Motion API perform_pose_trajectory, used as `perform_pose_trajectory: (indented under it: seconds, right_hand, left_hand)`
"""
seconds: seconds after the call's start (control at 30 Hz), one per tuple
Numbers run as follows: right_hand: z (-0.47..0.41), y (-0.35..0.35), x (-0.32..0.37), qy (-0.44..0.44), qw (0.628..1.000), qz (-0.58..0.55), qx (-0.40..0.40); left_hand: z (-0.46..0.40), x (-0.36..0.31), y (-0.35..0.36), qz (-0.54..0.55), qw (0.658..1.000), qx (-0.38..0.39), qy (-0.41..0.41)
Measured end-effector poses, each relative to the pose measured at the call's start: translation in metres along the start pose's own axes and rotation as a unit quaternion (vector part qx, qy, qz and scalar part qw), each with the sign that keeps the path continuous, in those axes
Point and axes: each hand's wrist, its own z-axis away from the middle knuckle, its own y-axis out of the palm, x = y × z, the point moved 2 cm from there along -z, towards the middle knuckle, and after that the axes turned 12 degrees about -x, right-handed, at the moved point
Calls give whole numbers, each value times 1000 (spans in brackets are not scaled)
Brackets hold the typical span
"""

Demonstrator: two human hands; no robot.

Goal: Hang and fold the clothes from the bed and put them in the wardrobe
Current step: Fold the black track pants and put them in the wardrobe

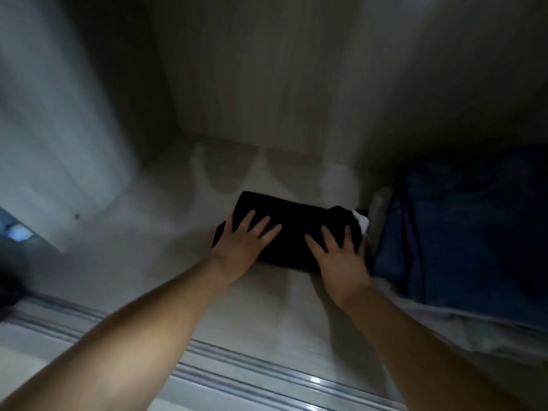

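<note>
Inside the wardrobe (267,69), on its pale shelf (166,226), a blue bag (462,226) fills the right side, and a folded black garment (292,229) lies just beside it. Both hands press flat on the garment, left hand (247,238) and right hand (341,256), fingers straight and spread, gripping nothing. Pushing further right could jam the fold against the bag and rumple it; the white bit (362,220) at its right end already pokes out.
</note>
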Motion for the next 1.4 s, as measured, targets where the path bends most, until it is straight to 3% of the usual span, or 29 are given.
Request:
perform_pose_trajectory:
  seconds: [0.2, 0.4, 0.47, 0.63, 0.73, 0.97, 1.4]
  right_hand:
    - [9, 17, 5, 10, 998, -27, 48]
    - [7, 2, 4, -7, 990, -60, 130]
    - [13, -7, 6, -12, 991, -83, 104]
    - [68, -29, 21, -48, 982, -161, -82]
    - [113, -40, 19, -79, 983, -152, -70]
    - [200, -174, -4, 22, 978, -157, 136]
    - [327, -460, -24, 149, 957, -156, 194]
  left_hand:
    - [15, 4, 22, 55, 998, -6, 10]
    - [15, -1, -3, 104, 986, 129, -27]
    - [18, -9, -11, 120, 982, 142, -39]
    - [57, -52, -43, 152, 987, 42, 5]
    - [94, -75, -74, 184, 982, 36, 23]
    - [178, -93, -191, 204, 972, 114, 30]
    - [291, -69, -470, 179, 958, 181, 134]
